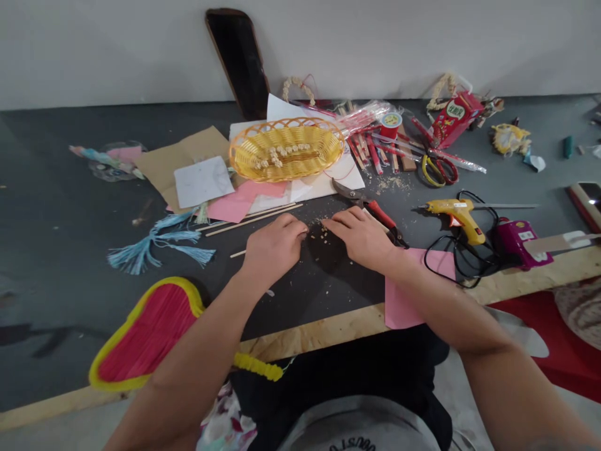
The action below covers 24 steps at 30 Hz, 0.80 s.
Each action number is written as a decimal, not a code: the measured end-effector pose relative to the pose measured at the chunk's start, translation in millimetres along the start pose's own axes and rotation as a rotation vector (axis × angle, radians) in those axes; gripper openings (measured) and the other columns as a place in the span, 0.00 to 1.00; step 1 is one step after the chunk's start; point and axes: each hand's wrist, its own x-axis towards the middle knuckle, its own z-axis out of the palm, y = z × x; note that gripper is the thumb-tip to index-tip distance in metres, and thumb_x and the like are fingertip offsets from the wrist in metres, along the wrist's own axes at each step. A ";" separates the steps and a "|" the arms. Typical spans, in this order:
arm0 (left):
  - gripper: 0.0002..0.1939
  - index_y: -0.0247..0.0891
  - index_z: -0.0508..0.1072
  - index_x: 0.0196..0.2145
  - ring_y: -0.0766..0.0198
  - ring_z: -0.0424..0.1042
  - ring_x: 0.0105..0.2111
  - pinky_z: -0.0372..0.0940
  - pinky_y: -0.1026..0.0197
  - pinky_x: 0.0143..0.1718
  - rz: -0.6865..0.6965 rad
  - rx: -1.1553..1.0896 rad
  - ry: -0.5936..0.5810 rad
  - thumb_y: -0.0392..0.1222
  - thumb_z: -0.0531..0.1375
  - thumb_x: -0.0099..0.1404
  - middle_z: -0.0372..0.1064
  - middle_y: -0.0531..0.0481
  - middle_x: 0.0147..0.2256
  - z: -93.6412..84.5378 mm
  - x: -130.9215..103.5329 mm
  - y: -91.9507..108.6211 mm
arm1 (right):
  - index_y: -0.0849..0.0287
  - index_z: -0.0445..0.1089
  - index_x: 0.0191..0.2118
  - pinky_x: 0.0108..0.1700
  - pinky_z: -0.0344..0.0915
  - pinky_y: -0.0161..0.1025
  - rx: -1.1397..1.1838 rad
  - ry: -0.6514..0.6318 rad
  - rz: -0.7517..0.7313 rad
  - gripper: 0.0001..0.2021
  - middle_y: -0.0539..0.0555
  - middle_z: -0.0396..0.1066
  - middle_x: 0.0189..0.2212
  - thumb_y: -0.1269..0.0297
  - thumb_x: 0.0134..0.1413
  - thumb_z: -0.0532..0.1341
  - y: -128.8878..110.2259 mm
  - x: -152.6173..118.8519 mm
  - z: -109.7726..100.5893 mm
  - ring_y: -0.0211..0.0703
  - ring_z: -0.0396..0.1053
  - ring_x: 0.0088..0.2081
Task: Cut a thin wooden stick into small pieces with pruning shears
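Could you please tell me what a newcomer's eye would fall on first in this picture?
Most likely the large red piece with a thick yellow border, lying at the near left of the table. Next might come the yellow woven basket, just beyond the left hand, with small pale pieces inside. On the right, the yellow glue gun stands out near a purple box.

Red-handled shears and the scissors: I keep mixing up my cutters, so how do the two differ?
The shears have a long red grip, while the scissors have ring handles, one yellow and one red. The shears lie just beyond the right hand; the scissors lie farther off, near the red box. Both are cutting tools with red on a handle.
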 end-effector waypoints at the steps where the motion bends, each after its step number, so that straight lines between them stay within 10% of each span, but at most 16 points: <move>1: 0.10 0.43 0.78 0.41 0.57 0.76 0.43 0.66 0.59 0.36 -0.004 -0.002 -0.002 0.39 0.56 0.70 0.76 0.48 0.45 -0.3 0.0 -0.1 | 0.58 0.67 0.62 0.56 0.62 0.51 -0.012 -0.024 -0.004 0.25 0.60 0.71 0.54 0.76 0.63 0.50 -1.1 0.5 1.0 0.55 0.61 0.54; 15: 0.11 0.41 0.78 0.41 0.58 0.76 0.42 0.65 0.61 0.34 0.086 -0.051 -0.003 0.38 0.55 0.71 0.76 0.48 0.44 4.5 0.5 5.0 | 0.63 0.72 0.51 0.56 0.66 0.46 0.307 0.188 -0.023 0.16 0.61 0.72 0.47 0.75 0.65 0.50 8.8 0.4 4.6 0.48 0.68 0.49; 24: 0.10 0.40 0.77 0.43 0.54 0.76 0.44 0.67 0.57 0.41 0.022 -0.033 0.100 0.38 0.56 0.70 0.77 0.46 0.43 7.6 1.6 -6.4 | 0.61 0.71 0.56 0.52 0.66 0.51 0.175 0.104 -0.023 0.19 0.62 0.72 0.46 0.75 0.64 0.51 0.8 5.2 15.5 0.52 0.67 0.44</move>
